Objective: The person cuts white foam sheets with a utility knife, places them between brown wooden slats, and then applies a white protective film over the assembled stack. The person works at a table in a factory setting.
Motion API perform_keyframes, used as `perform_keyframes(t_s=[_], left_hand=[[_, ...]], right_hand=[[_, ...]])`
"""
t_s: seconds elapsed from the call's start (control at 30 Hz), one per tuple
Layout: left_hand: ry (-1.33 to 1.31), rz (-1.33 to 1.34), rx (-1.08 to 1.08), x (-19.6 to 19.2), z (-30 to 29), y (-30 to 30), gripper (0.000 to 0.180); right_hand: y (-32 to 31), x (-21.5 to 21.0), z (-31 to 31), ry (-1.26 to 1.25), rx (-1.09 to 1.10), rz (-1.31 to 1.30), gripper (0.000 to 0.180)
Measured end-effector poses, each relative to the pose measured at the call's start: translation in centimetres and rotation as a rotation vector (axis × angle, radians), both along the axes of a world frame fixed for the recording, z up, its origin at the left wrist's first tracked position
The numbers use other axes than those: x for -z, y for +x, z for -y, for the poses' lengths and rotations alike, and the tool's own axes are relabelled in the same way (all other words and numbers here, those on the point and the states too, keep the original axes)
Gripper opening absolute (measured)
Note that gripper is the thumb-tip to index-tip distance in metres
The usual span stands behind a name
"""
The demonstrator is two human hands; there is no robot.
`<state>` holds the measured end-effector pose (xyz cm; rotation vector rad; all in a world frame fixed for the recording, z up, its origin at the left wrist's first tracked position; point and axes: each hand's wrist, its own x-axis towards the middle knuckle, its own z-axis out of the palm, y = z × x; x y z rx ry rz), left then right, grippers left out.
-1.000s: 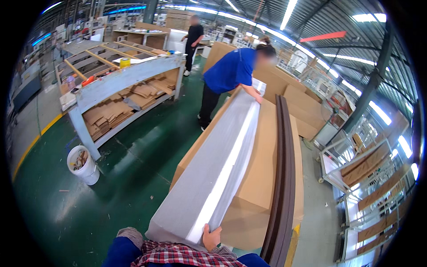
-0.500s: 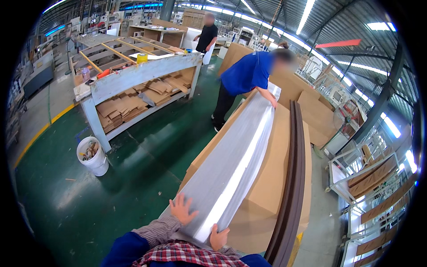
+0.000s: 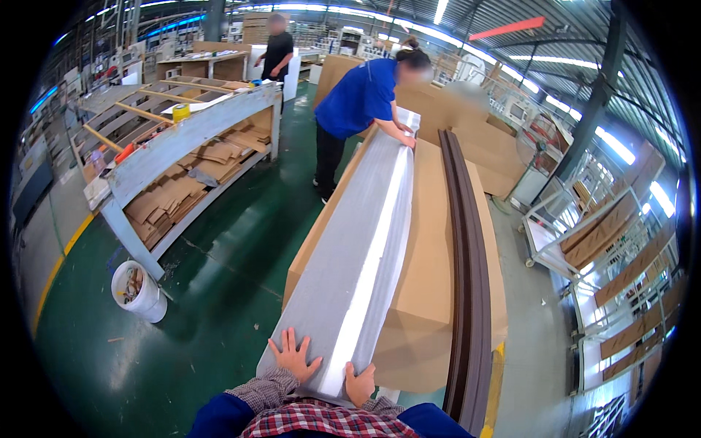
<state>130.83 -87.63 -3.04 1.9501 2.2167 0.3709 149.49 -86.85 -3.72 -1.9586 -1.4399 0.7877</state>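
A long, flat piece in grey wrapping sheet (image 3: 332, 241), with a bright shiny strip along it, stretches away from my body on brown cardboard. My left hand (image 3: 294, 355) lies flat on its near end, fingers spread. At the right edge of that end, my right hand (image 3: 361, 385) has its thumb on top and its fingers bent against the wrapping; the fingertips are partly hidden. At the far end a co-worker in a blue shirt (image 3: 358, 98) bends over with both hands on the wrapping.
Dark brown long profiles (image 3: 467, 292) lie along the right side of the cardboard stack (image 3: 420, 292). A workbench (image 3: 193, 150) with cardboard pieces on its shelf and a white bucket (image 3: 150, 303) stand to the left. Racks (image 3: 544, 226) stand right. Another person (image 3: 277, 52) stands behind.
My view has turned, so the scene sits further left. My left hand now lies flatter on the wrapping. The co-worker's two hands now show together at the far end.
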Motion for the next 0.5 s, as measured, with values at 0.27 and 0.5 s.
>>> perform_keyframes(t_s=[0.27, 0.5], left_hand=[[0.006, 0.027, -0.005, -0.4, 0.3, 0.1, 0.070], [0.028, 0.040, -0.008, -0.3, 0.5, -0.2, 0.068]], right_hand=[[0.2, 0.7, 0.2, -0.003, -0.026, 0.025, 0.064], [0.1, 0.8, 0.2, -0.039, -0.035, 0.045, 0.067]])
